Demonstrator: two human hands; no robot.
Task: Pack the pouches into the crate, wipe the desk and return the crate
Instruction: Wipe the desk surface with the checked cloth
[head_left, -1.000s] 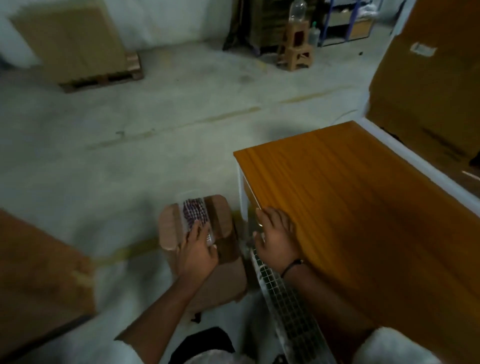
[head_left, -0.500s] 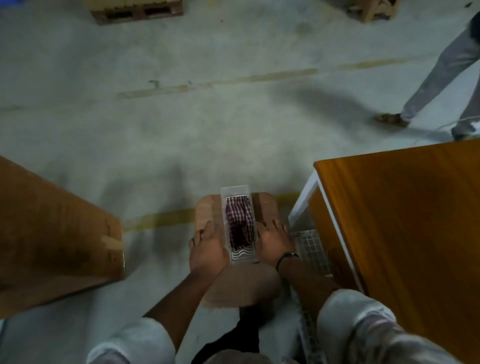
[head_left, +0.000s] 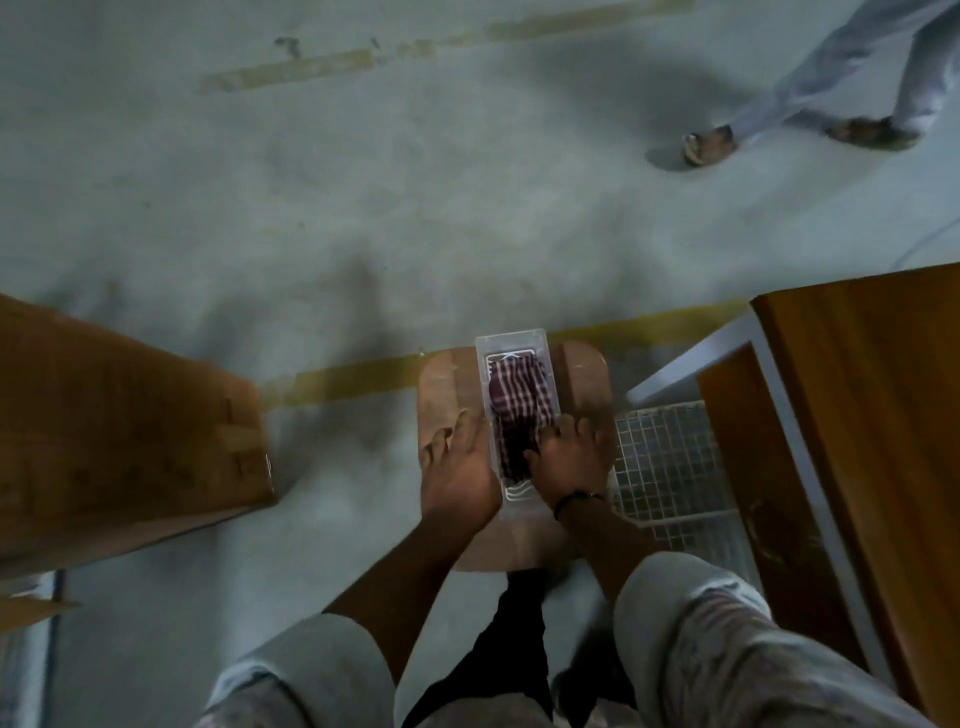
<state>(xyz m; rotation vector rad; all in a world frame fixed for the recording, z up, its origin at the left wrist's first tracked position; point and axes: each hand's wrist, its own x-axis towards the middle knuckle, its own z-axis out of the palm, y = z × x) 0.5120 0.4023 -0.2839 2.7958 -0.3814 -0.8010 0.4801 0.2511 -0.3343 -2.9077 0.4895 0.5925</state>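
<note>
Crate (head_left: 511, 339) on stool (head_left: 442, 387), checked cloth (head_left: 518, 400) inside; left hand (head_left: 460, 480) fingers straight alongside, right hand (head_left: 570, 467) fingers at rim, grip unclear

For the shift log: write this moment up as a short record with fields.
crate: clear plastic crate, standing on a wooden stool
contents: checked cloth; no pouches visible
left hand: left hand flat against the crate's left side, fingers straight
right hand: right hand grips the crate's right wall, thumb on the cloth
desk: wooden desk to the right, wire shelf beneath it
other: cardboard box to the left; another person's legs far right
</note>
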